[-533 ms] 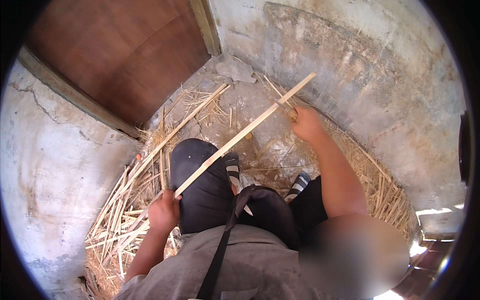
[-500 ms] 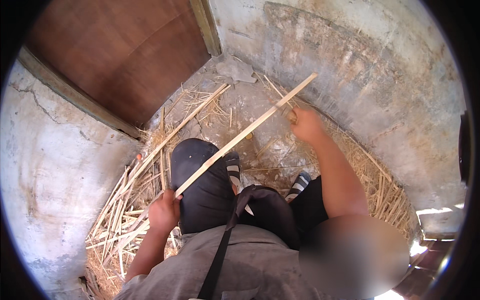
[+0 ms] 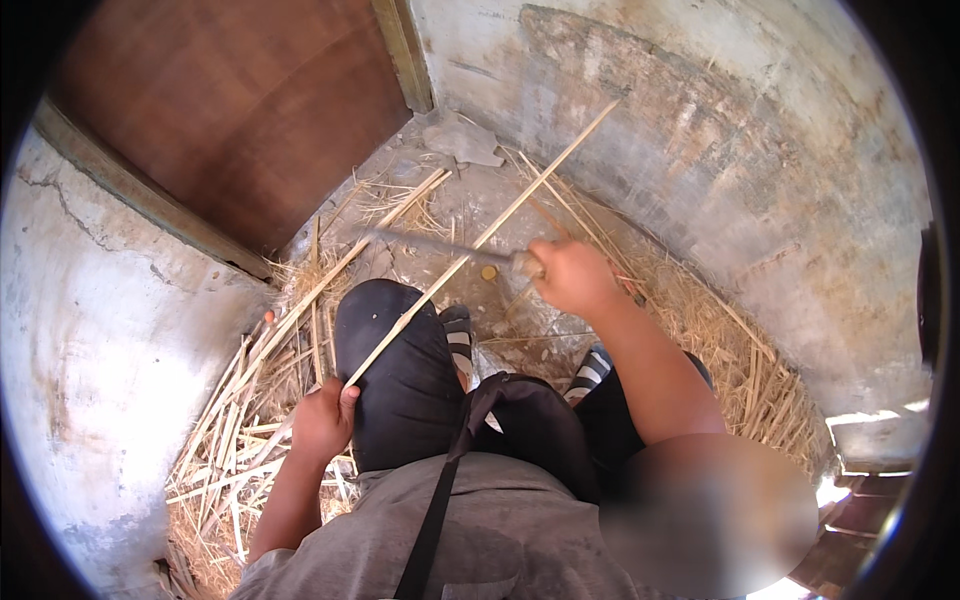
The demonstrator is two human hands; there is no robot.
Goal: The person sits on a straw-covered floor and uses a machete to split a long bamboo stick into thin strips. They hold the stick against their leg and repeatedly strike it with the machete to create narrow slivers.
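The left hand (image 3: 322,420) is clenched around the near end of a long pale cane strip (image 3: 480,240), just beside the raised left knee (image 3: 395,370). That grip low at the knee, as I judge it, anchors the strip so its length can be worked. The strip rests across the knee, which props it up off the floor.

The right hand (image 3: 572,275) is closed on the handle of a blade (image 3: 430,243), a dull grey bar that is blurred in the picture. The blade crosses the strip near its middle, lying almost square to it, probably so the edge can run along the cane.

The strip's long axis runs on a diagonal: from the left hand at lower left, over the knee, up and away to the right, with its far tip pointing at the curved plaster wall (image 3: 760,200).

Around the feet in striped socks (image 3: 458,335), loose split canes and straw (image 3: 250,430) lie scattered on the floor, and a brown wooden door (image 3: 230,110) stands beyond.
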